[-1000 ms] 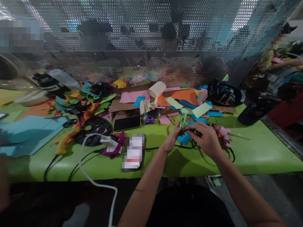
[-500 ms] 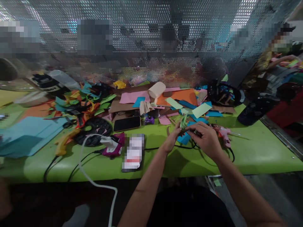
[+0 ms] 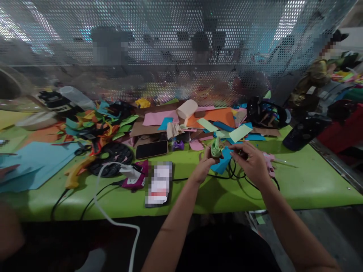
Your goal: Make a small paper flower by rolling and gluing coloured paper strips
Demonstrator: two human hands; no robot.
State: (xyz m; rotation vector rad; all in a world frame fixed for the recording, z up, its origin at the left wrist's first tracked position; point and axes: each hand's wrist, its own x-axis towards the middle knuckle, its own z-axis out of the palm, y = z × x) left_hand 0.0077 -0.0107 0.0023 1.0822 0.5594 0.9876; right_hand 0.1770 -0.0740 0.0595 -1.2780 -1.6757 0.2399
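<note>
My left hand [image 3: 205, 164] is closed around a light green paper piece [image 3: 216, 148] made of curled, layered strips, which it holds upright above the table. Just to the right, my right hand [image 3: 251, 162] has its thumb and fingertips pinched together, a small gap from the green piece. Whatever is in that pinch is too small to make out. A blue paper piece [image 3: 222, 162] lies under and between the hands. Beside my right hand, partly hidden behind it, rests a pink glue gun [image 3: 269, 162] with a black cord.
A phone [image 3: 151, 150], a purple power strip [image 3: 136, 175] and a yellow glue gun [image 3: 78, 172] lie to the left on the green table [image 3: 187, 200]. Coloured paper scraps [image 3: 161, 117] pile along the perforated metal panel [image 3: 170, 45]. A dark bottle [image 3: 304, 134] lies at right.
My hands have moved apart: the right fingertips have drawn back from the green paper piece, and the left hand has shifted slightly left with it. More of the blue paper shows between them.
</note>
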